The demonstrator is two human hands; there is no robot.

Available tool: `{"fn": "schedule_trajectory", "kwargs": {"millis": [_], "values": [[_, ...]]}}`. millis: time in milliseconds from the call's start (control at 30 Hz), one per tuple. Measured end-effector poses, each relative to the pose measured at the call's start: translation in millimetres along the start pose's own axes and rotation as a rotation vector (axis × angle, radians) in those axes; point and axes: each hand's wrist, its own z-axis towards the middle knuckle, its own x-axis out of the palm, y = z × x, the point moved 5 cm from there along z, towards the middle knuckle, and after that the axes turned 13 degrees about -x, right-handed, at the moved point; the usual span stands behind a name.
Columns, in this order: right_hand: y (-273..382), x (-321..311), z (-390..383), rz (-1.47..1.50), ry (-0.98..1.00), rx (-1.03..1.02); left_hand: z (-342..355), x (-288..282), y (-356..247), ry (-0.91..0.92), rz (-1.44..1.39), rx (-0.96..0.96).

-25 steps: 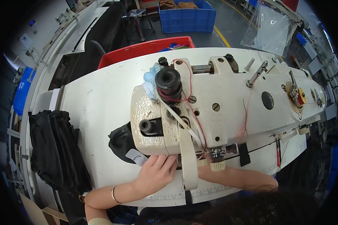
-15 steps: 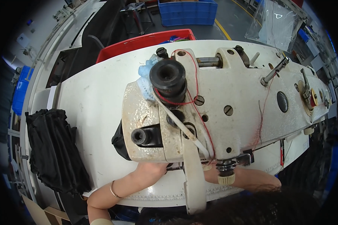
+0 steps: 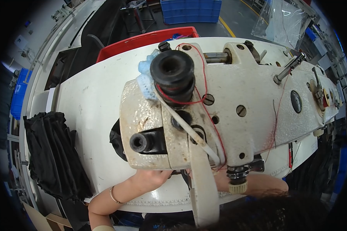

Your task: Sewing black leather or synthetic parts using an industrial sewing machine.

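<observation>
Head view | black cloth (image 3: 117, 141) — beyond left hand (image 3: 152, 180) | fingers hidden — can't tell grip

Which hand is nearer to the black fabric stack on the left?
Left. The left hand is right of the black fabric stack, apart from it; the right hand, mostly hidden by the sewing machine, is farther right.
</observation>
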Motion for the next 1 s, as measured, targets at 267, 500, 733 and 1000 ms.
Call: {"fn": "schedule_trajectory", "kwargs": {"millis": [267,500,733,1000], "values": [[-6.4,13.0,-0.9,0.287,-0.014,0.142,-4.1,-1.4,1.0,0.078,0.027,-0.033],[-10.8,13.5,-6.6,0.579,-0.056,0.383,-0.6,-0.6,-1.9,0.096,-0.020,-0.049],[-7.2,24.9,-6.5,0.443,0.005,0.211,-5.3,3.9,2.1,0.108,-0.006,-0.121],[4.4,4.6,6.2,-0.147,0.149,-0.078,1.4,-1.4,-1.4,0.065,0.019,-0.097]]}}
